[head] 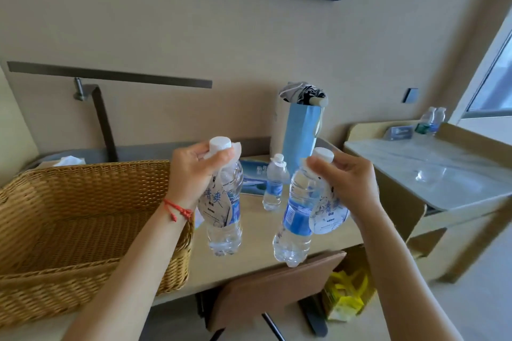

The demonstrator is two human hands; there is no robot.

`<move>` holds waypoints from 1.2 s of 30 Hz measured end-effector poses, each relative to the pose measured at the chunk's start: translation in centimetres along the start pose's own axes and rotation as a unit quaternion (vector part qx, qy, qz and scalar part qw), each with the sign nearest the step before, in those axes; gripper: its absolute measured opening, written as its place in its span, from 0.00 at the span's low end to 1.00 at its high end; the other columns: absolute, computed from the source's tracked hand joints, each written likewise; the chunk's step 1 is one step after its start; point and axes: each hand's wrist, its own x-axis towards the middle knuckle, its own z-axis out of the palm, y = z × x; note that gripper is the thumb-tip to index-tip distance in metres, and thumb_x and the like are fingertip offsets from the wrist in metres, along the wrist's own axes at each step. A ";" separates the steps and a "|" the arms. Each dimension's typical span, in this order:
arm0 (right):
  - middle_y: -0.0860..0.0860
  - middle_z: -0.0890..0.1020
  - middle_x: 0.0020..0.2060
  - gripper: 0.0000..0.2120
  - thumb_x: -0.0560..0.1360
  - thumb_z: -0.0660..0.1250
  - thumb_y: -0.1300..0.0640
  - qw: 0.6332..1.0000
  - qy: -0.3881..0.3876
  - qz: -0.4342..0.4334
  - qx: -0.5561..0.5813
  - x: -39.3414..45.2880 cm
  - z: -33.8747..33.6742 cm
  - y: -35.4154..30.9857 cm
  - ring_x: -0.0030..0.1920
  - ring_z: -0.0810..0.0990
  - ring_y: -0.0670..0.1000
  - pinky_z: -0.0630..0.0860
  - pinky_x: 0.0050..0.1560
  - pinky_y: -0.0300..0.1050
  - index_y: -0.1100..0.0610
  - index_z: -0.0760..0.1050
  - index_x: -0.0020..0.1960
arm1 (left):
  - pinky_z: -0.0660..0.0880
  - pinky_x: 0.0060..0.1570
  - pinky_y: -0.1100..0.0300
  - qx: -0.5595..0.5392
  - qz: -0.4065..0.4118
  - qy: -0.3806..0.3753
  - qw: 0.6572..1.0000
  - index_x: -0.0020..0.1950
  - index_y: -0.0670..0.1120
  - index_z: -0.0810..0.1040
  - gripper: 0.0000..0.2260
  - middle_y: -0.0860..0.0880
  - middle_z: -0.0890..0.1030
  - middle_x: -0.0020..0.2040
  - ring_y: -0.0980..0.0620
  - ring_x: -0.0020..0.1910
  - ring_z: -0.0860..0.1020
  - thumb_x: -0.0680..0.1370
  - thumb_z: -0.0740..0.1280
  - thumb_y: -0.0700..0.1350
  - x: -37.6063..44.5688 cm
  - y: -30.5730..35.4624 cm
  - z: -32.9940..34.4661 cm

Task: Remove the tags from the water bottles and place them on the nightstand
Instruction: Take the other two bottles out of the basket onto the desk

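Note:
My left hand (195, 171) grips the neck of a clear water bottle (225, 232) with a white cap and blue label, held above the desk. A white paper tag (213, 202) with blue writing hangs from its neck. My right hand (349, 183) grips the neck of a second water bottle (295, 219), tilted, with its own white tag (328, 214) hanging beside it. A third, smaller bottle (274, 185) with a tag at its neck stands upright on the desk (257, 252) between and behind the two.
A large wicker basket (83, 219) fills the desk's left side. A blue paper bag (300, 133) stands at the back by a leaflet (253, 177). A brown chair (277, 285) sits below. To the right a marble-topped counter (432, 171) carries two more bottles (432, 120).

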 end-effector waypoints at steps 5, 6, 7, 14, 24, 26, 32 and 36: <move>0.39 0.82 0.27 0.05 0.66 0.73 0.47 1.000 0.008 0.014 -0.024 -1.0 -5.7 2.5 0.28 0.79 0.38 0.69 0.25 0.27 0.44 0.79 0.32 | 0.79 0.37 0.61 -0.005 -0.027 0.001 1.000 0.37 0.63 0.82 0.05 0.61 0.84 0.34 0.59 0.36 0.82 0.62 0.71 0.58 -2.5 -0.3 5.6; 0.38 0.82 0.28 0.04 0.66 0.73 0.47 0.999 0.008 0.020 -0.025 -1.1 -6.6 3.1 0.29 0.79 0.38 0.69 0.25 0.26 0.44 0.80 0.34 | 0.79 0.38 0.60 -0.008 -0.034 0.001 0.999 0.36 0.63 0.82 0.05 0.61 0.84 0.34 0.59 0.37 0.82 0.61 0.71 0.58 -2.9 -0.4 6.4; 0.38 0.82 0.28 0.04 0.66 0.73 0.47 0.999 0.009 0.026 -0.025 -1.2 -7.5 3.7 0.30 0.80 0.38 0.70 0.26 0.27 0.44 0.80 0.34 | 0.79 0.38 0.60 -0.011 -0.038 0.000 0.999 0.36 0.62 0.82 0.05 0.61 0.83 0.33 0.59 0.36 0.82 0.61 0.71 0.58 -3.4 -0.5 7.2; 0.42 0.82 0.27 0.08 0.65 0.74 0.47 0.997 0.033 0.060 -0.024 -0.9 -10.6 7.1 0.28 0.80 0.40 0.71 0.26 0.31 0.46 0.78 0.30 | 0.72 0.34 0.76 0.030 -0.044 -0.015 0.998 0.40 0.55 0.81 0.05 0.67 0.81 0.31 0.67 0.34 0.79 0.69 0.74 0.44 -4.3 -2.0 10.4; 0.42 0.82 0.32 0.05 0.67 0.72 0.46 0.994 0.040 0.087 -0.043 2.0 -8.6 12.1 0.33 0.81 0.42 0.73 0.31 0.37 0.44 0.77 0.35 | 0.74 0.37 0.63 0.041 -0.104 -0.002 0.994 0.34 0.63 0.81 0.05 0.63 0.82 0.32 0.64 0.34 0.78 0.60 0.70 0.60 -0.8 -8.9 11.6; 0.42 0.82 0.30 0.05 0.67 0.73 0.47 0.994 0.042 0.098 -0.038 3.2 -7.7 13.4 0.32 0.81 0.41 0.73 0.29 0.34 0.44 0.78 0.35 | 0.73 0.34 0.69 0.040 -0.108 0.002 0.993 0.33 0.63 0.80 0.05 0.64 0.81 0.31 0.66 0.33 0.78 0.60 0.69 0.60 0.2 -10.9 11.8; 0.36 0.82 0.29 0.06 0.66 0.75 0.50 0.993 0.046 0.109 -0.011 6.9 -4.4 17.6 0.31 0.80 0.37 0.71 0.27 0.27 0.41 0.78 0.34 | 0.71 0.34 0.67 0.069 -0.132 -0.014 0.989 0.40 0.61 0.78 0.08 0.69 0.80 0.32 0.70 0.37 0.77 0.67 0.74 0.50 3.1 -16.8 12.3; 0.43 0.85 0.37 0.07 0.67 0.74 0.50 0.992 0.037 0.119 -0.017 8.8 -2.5 20.1 0.38 0.83 0.43 0.76 0.34 0.34 0.48 0.82 0.45 | 0.71 0.36 0.63 0.074 -0.159 -0.008 0.984 0.40 0.63 0.78 0.11 0.66 0.80 0.35 0.66 0.37 0.77 0.60 0.69 0.61 4.8 -19.7 12.3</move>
